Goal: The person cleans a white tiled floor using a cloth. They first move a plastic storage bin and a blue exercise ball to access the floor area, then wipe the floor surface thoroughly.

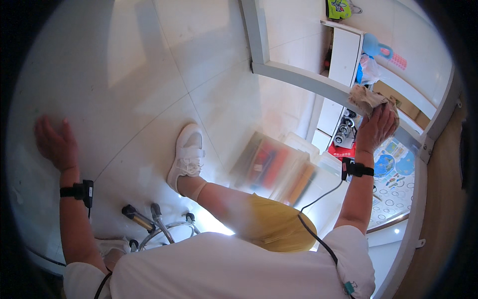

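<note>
My right hand [377,125] grips a crumpled beige cloth [368,99] with brownish marks. The cloth lies against the white metal bar [310,80] of a frame, near its right end. Fingers and palm hide part of the cloth and of the bar beneath. At the far left, my left hand [56,144] is stretched out with nothing in it, its thumb apart from the fingers. It appears above the pale tiled floor [149,112] and looks slightly blurred.
Clear plastic boxes [270,164] with colourful contents stand beside my knee. A chrome wheeled base [160,224] is near my feet. Beyond the bar are a white cabinet [345,56], a light-blue jug [373,45] and a red basket [341,149]. A wooden panel [442,209] borders the right.
</note>
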`<state>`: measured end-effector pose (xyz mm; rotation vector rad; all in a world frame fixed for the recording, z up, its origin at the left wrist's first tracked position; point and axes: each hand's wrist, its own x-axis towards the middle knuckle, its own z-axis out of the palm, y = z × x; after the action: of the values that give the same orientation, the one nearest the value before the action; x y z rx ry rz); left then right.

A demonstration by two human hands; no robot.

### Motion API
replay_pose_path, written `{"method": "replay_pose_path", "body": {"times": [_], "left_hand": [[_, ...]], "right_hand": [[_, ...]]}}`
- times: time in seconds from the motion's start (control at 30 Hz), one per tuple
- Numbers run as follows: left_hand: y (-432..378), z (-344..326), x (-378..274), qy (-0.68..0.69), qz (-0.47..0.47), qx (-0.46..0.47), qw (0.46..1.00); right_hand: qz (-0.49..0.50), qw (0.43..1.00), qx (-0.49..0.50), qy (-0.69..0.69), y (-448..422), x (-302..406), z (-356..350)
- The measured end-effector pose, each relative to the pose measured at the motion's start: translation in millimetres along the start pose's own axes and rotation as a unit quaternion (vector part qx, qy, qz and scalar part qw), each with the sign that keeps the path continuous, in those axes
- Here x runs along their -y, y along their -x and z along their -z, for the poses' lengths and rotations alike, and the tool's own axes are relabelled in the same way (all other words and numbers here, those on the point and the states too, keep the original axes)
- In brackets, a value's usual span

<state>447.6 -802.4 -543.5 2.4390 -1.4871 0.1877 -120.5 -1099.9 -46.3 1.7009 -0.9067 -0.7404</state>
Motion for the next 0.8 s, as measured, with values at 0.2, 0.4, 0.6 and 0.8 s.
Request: {"method": "replay_pose_path", "body": {"times": [0.2, 0.4, 0.6, 0.8], "left_hand": [[-5, 5, 2, -0.014, 0.003, 0.003, 1.0], [1, 22, -1, 0.037, 0.022, 0.001, 0.999], [-7, 39, -2, 0.065, 0.042, 0.012, 0.997], [-11, 45, -2, 0.064, 0.056, 0.048, 0.995]], "right_hand": [[0.166, 0.958, -0.059, -0.225, -25, 132, -69], [-0.036, 0.937, 0.15, -0.314, -46, 347, -73], [-0.276, 0.848, 0.228, -0.391, -124, 387, -57], [-0.09, 0.967, 0.001, -0.24, -294, 402, -111]]}}
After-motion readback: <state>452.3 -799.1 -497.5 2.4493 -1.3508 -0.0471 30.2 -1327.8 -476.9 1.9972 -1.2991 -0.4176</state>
